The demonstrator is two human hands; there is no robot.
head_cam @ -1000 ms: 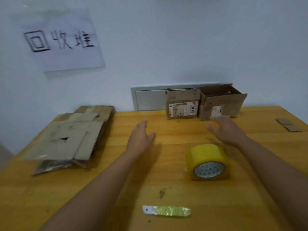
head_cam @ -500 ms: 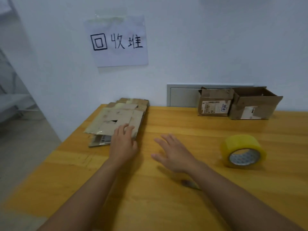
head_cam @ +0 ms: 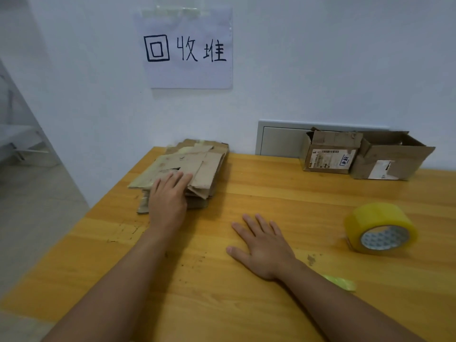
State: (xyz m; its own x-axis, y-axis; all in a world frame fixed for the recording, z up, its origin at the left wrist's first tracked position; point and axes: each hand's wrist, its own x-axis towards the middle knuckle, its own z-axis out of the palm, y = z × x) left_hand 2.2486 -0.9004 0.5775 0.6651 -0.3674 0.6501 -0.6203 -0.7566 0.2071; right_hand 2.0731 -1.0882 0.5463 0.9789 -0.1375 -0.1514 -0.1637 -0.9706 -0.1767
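A stack of flattened cardboard boxes [head_cam: 197, 164] lies at the table's far left corner. My left hand [head_cam: 167, 196] rests on the stack's near edge, fingers straight and flat on the top sheet. My right hand [head_cam: 261, 248] lies palm down on the bare wooden table [head_cam: 271, 198], fingers spread, holding nothing. A roll of yellow tape [head_cam: 380, 229] stands to the right of my right hand. Two opened cardboard boxes, a small one [head_cam: 330, 154] and a bigger one [head_cam: 392, 156], stand against the wall at the back right.
A yellow-green utility knife [head_cam: 343, 283] lies partly hidden behind my right forearm. A paper sign with handwritten characters [head_cam: 188, 48] is taped to the wall above the stack. The table's left edge drops to a grey floor [head_cam: 32, 218].
My view swung left. My left hand moved from the table onto the flattened cardboard stack. My right hand left the area by the boxes and settled flat on the table.
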